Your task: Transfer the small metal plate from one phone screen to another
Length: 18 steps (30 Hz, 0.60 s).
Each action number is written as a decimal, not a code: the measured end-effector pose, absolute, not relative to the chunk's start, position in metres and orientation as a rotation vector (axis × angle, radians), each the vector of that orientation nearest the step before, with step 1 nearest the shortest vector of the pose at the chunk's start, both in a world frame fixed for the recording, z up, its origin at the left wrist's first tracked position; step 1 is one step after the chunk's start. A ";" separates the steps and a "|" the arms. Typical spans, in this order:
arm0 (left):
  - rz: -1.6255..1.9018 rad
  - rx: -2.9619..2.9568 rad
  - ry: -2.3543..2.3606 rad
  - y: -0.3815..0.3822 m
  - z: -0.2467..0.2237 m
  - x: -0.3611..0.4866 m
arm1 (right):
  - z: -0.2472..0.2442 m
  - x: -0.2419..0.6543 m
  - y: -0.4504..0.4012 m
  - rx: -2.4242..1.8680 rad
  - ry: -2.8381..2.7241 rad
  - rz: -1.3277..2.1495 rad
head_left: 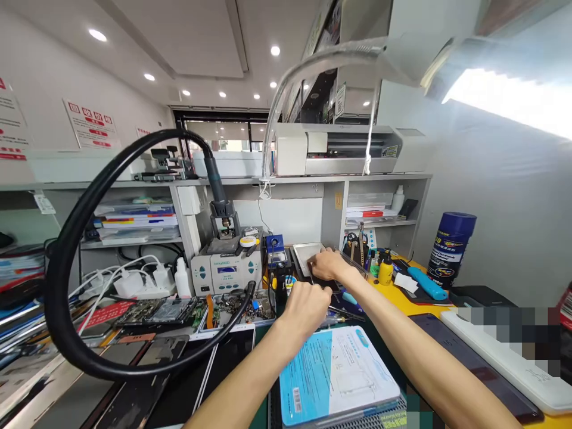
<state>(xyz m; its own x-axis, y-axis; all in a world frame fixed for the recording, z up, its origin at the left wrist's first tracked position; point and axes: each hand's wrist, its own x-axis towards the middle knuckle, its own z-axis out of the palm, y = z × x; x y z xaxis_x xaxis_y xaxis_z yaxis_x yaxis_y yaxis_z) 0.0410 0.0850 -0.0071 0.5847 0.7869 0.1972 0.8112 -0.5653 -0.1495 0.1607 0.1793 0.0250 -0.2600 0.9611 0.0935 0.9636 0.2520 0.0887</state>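
Observation:
My left hand is closed in a loose fist just behind a blue and white flat package; whatever its fingers hold is hidden. Farther back, my right hand reaches to the edge of a shallow silver tray, its fingers bent together over the tray's right side. What lies between those fingers is too small to make out. A soldering station with a small display stands left of the tray.
A thick black hose loops over the left side. Circuit boards and phone panels lie below it. On the right are a yellow bottle, a blue spray can and a white flat device.

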 end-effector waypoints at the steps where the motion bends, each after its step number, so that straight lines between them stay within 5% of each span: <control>1: -0.145 -2.576 -1.332 0.085 -0.007 0.041 | 0.025 0.161 0.179 -1.895 -2.464 -0.203; 18: -0.057 -2.481 -1.369 0.083 -0.003 0.046 | 0.029 0.159 0.173 -1.887 -2.444 -0.229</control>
<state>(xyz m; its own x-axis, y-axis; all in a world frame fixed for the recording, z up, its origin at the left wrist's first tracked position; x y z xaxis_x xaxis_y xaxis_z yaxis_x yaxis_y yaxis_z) 0.0460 0.0829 -0.0032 0.5436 0.8197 0.1806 0.8319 -0.4975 -0.2459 0.1592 0.1730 0.0293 -0.2562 0.9584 0.1258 0.9651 0.2463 0.0890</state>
